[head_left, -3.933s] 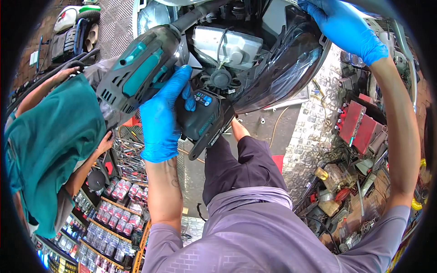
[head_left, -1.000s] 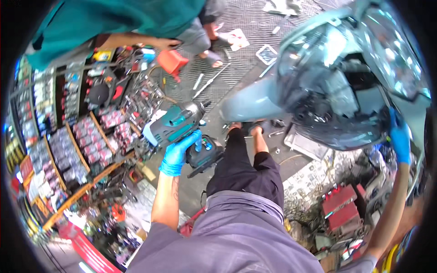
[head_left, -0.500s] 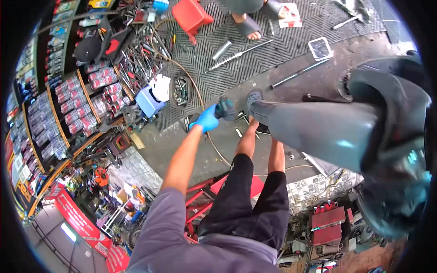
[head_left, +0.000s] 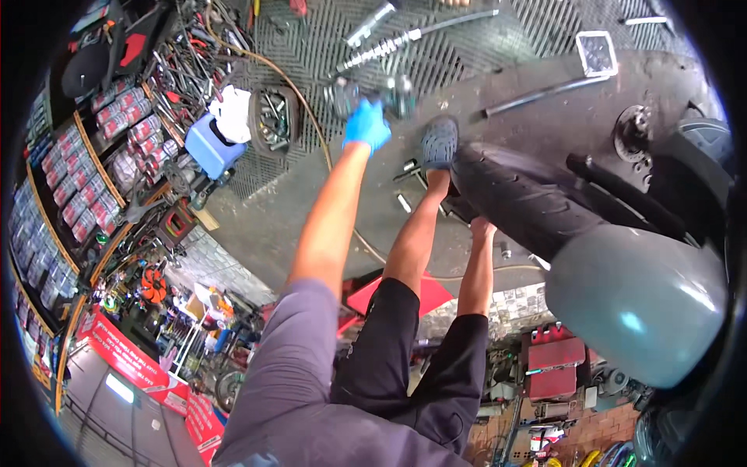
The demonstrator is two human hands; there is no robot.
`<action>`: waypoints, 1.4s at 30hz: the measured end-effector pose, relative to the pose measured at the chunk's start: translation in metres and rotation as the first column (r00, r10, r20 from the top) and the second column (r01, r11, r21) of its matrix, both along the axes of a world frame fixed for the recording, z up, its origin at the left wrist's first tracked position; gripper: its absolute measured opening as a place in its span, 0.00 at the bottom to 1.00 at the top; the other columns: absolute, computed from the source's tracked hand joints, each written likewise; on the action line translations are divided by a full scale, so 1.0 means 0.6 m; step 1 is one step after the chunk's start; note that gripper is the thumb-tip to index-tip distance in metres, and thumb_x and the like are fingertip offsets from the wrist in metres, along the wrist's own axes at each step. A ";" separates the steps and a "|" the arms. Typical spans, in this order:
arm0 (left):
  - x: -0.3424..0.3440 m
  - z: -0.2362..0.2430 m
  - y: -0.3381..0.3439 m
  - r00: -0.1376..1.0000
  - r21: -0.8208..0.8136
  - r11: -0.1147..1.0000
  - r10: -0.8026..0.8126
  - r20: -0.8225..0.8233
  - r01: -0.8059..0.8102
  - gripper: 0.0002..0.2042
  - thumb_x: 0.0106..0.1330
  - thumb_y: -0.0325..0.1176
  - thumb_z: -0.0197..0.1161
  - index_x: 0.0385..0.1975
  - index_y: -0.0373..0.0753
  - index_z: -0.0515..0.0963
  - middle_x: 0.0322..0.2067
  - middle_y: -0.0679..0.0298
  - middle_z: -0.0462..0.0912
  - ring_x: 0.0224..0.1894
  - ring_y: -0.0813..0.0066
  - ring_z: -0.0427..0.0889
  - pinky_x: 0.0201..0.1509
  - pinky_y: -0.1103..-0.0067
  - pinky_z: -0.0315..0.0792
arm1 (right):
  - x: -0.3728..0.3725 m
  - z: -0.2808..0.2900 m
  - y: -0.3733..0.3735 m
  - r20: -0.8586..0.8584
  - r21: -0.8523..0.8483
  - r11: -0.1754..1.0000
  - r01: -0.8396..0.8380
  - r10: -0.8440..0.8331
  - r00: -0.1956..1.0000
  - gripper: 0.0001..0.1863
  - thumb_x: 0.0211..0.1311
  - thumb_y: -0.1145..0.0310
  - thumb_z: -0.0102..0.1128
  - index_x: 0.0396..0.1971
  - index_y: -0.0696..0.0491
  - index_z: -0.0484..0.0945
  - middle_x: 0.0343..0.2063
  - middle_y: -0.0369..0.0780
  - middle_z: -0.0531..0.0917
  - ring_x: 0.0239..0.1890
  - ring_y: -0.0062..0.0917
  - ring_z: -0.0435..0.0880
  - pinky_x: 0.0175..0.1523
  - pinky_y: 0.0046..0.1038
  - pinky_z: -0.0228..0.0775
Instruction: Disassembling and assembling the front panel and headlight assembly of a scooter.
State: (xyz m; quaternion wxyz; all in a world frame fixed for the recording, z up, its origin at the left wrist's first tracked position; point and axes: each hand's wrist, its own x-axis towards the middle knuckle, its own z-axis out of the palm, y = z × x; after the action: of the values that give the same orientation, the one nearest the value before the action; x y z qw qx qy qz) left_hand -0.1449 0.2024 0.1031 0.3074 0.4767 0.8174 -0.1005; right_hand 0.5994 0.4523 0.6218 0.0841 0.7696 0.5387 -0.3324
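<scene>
- One blue-gloved left grip (head_left: 367,128) reaches over the near edge of the black ribbed mat (head_left: 537,39), arm outstretched; the right grip is out of view.
- A dark tool (head_left: 400,97), badly blurred, is just beyond the left grip's fingertips or partly under them, inside the mat's near edge; its long axis seems to run left to right, across the forearm's line.
- The fingers look bent, but whether they are closed on the tool or letting it go cannot be told.
- Left of it, toward the mat's left edge, a dark tray (head_left: 274,149) holds loose metal pieces (head_left: 274,117).
- Just beside the tray, a blue container (head_left: 212,148) has white cloth or paper (head_left: 232,115) at its top.
- A thin hose (head_left: 317,128) passes between tray and grip.
- Farther left, a wooden-edged shelf (head_left: 97,159) carries rows of cans (head_left: 70,167).
</scene>
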 end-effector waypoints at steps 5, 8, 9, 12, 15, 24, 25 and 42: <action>0.112 0.440 0.060 -0.014 -0.207 0.970 0.207 0.978 -0.129 0.12 0.61 0.32 0.66 0.44 0.36 0.81 0.37 0.66 0.84 0.40 0.80 0.80 0.44 0.79 0.75 | -0.016 0.126 0.029 0.018 0.168 0.985 -0.029 0.026 0.999 0.16 0.70 0.76 0.47 0.54 0.65 0.73 0.43 0.41 0.80 0.42 0.24 0.79 0.52 0.23 0.73; 0.182 0.730 0.102 -0.804 0.162 0.985 -0.057 0.592 0.050 0.23 0.61 0.47 0.67 0.51 0.39 0.78 0.55 0.51 0.73 0.58 0.52 0.70 0.64 0.61 0.61 | -0.019 0.172 0.057 -0.028 0.234 0.971 -0.053 0.061 0.998 0.17 0.70 0.76 0.47 0.55 0.66 0.73 0.43 0.41 0.80 0.43 0.24 0.79 0.52 0.22 0.73; 0.224 0.801 0.077 -0.883 0.132 0.985 -0.162 0.440 -0.115 0.23 0.62 0.51 0.64 0.47 0.37 0.79 0.56 0.48 0.70 0.55 0.46 0.70 0.60 0.55 0.60 | -0.019 0.180 0.065 -0.040 0.251 0.966 -0.060 0.073 0.997 0.17 0.70 0.76 0.47 0.55 0.66 0.73 0.43 0.41 0.80 0.43 0.24 0.79 0.52 0.22 0.72; 0.287 0.883 0.065 -0.975 0.337 0.941 -0.039 0.219 0.038 0.33 0.64 0.61 0.55 0.61 0.44 0.71 0.70 0.55 0.52 0.69 0.47 0.54 0.67 0.50 0.50 | -0.007 0.219 0.078 -0.040 0.297 0.952 -0.076 0.092 0.995 0.17 0.70 0.76 0.47 0.55 0.66 0.73 0.43 0.41 0.80 0.43 0.24 0.79 0.53 0.22 0.72; 0.318 0.929 0.101 -0.847 0.475 0.837 -0.442 0.296 -0.271 0.29 0.66 0.55 0.56 0.60 0.40 0.71 0.65 0.48 0.60 0.66 0.40 0.55 0.66 0.50 0.51 | 0.025 0.261 0.082 0.001 0.311 0.946 -0.092 0.096 0.995 0.17 0.70 0.77 0.47 0.55 0.66 0.73 0.43 0.41 0.81 0.44 0.25 0.79 0.53 0.21 0.72; 0.431 1.017 0.119 -0.874 0.446 0.806 -0.476 0.098 -0.389 0.23 0.66 0.48 0.58 0.54 0.38 0.74 0.62 0.39 0.61 0.63 0.35 0.56 0.64 0.49 0.52 | 0.207 0.285 0.023 0.045 0.343 0.939 -0.026 0.011 0.999 0.18 0.69 0.77 0.48 0.55 0.67 0.73 0.44 0.42 0.81 0.45 0.25 0.79 0.54 0.20 0.71; 0.441 1.017 0.120 -0.917 0.400 0.860 -0.386 0.105 -0.316 0.21 0.64 0.46 0.59 0.51 0.37 0.75 0.62 0.40 0.60 0.64 0.34 0.55 0.65 0.48 0.50 | 0.233 0.290 0.010 0.050 0.350 0.937 -0.013 -0.004 0.999 0.18 0.69 0.77 0.48 0.55 0.67 0.73 0.44 0.42 0.81 0.45 0.25 0.79 0.54 0.20 0.71; 0.709 1.410 0.156 -0.714 0.143 0.858 0.305 0.630 0.493 0.11 0.57 0.36 0.62 0.24 0.34 0.77 0.30 0.53 0.78 0.34 0.58 0.78 0.36 0.68 0.70 | 0.146 0.227 0.002 0.008 0.491 0.866 -0.090 0.099 0.995 0.21 0.69 0.55 0.54 0.44 0.60 0.82 0.25 0.40 0.84 0.26 0.18 0.75 0.35 0.26 0.68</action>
State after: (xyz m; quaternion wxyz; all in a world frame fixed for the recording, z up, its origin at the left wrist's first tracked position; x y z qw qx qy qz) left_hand 0.2804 0.2963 0.9492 0.9302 0.2958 -0.1230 0.1791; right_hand 0.6869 0.4536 0.7583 -0.1025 0.7355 0.6431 -0.1869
